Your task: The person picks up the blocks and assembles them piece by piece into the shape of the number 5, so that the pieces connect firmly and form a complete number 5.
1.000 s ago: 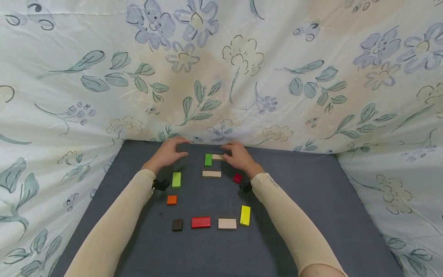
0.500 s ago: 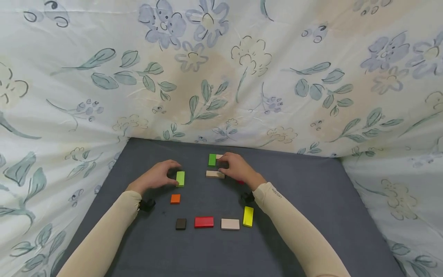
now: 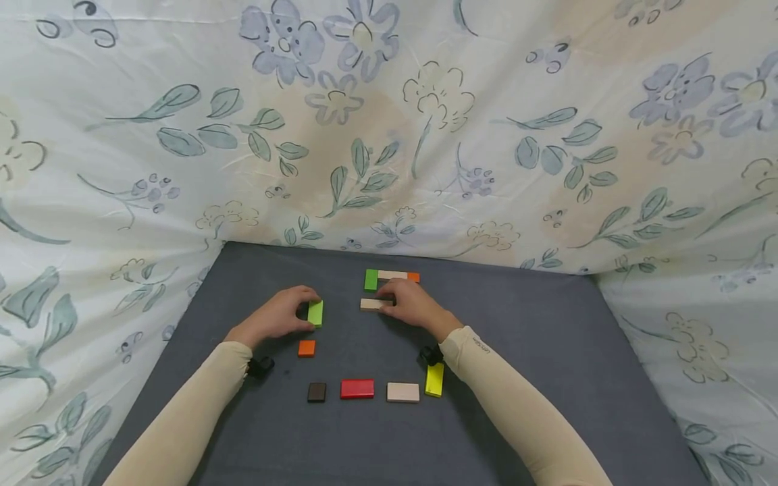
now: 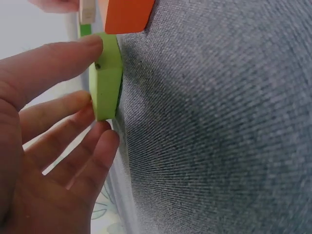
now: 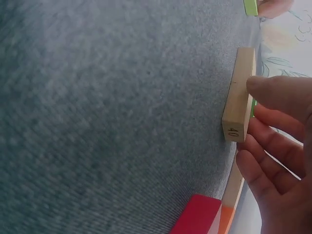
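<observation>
Lime block (image 3: 315,314) is pinched between the thumb and fingers of the left hand (image 3: 275,317) on the dark grey cloth (image 3: 523,331), at the left of the layout. To its right, a wooden block (image 3: 370,305) is pinched likewise by the right hand (image 3: 415,307). Just beyond it, a row is formed by a green block (image 3: 371,279), a pale strip (image 3: 392,275) and a small orange piece (image 3: 414,277). An orange square (image 3: 306,348) is seen nearer the person; nearest are laid a dark square (image 3: 317,392), a red block (image 3: 357,389), a beige block (image 3: 403,392) and a yellow block (image 3: 434,381), partly covered by the right wrist's gear.
</observation>
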A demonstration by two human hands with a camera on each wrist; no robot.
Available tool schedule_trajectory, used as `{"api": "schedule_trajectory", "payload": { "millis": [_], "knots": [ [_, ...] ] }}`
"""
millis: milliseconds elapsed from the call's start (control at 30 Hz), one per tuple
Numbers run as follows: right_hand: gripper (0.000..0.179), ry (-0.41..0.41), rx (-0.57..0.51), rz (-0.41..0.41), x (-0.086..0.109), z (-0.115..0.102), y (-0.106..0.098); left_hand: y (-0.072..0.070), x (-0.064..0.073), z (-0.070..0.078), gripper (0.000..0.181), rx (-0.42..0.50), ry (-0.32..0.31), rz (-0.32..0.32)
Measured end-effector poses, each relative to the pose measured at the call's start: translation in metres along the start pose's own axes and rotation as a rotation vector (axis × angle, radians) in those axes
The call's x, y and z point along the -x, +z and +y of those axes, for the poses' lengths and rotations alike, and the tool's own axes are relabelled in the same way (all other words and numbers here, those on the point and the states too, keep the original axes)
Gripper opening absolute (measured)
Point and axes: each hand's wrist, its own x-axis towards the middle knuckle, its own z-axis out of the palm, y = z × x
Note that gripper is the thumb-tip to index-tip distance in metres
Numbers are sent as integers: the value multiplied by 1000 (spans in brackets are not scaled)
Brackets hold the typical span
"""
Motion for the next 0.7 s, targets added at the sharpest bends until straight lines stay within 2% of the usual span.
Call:
{"api": "schedule_trajectory", "payload": {
  "millis": [500,700],
  "knots": [
    [22,-16,17,13,0,3,6,-3,-5,8,55,-51,3,-3],
    [23,-11,2,39,4,3,2,-5,-16,18,54,-53,16,7]
  ]
}}
